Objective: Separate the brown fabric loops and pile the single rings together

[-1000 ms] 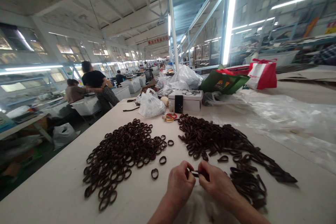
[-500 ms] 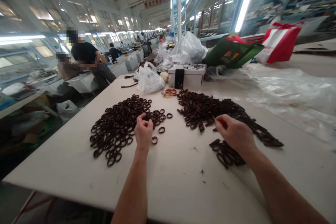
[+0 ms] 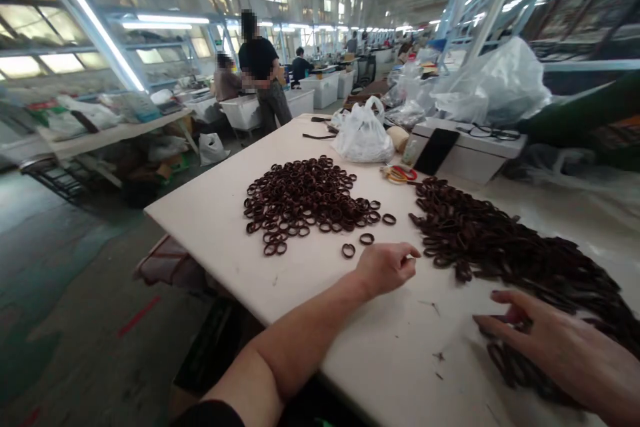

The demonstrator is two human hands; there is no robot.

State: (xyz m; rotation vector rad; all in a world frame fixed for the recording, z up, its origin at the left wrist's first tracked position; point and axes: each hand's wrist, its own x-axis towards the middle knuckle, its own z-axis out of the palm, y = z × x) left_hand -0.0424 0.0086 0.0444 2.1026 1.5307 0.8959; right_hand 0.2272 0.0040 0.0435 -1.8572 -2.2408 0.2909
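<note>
My left hand is over the bare table between two piles, its fingers curled and nothing showing in them. Left of it lies a heap of round dark brown rings, with a few loose rings close to the wrist. My right hand pinches a dark brown band between thumb and fingers; its shape is partly hidden. Under and beside that hand lie flattened dark brown loops. A larger pile of flattened loops spreads behind it.
Red-and-yellow-handled scissors lie at the back between the piles. Behind stand a white plastic bag, a black phone and a white box with glasses on top. Table edge runs at left; people are beyond.
The view has swung left. My left hand has left the ring heap and moved right, towards the loops. My right hand has drawn back nearer to me, with a band in its fingers.
</note>
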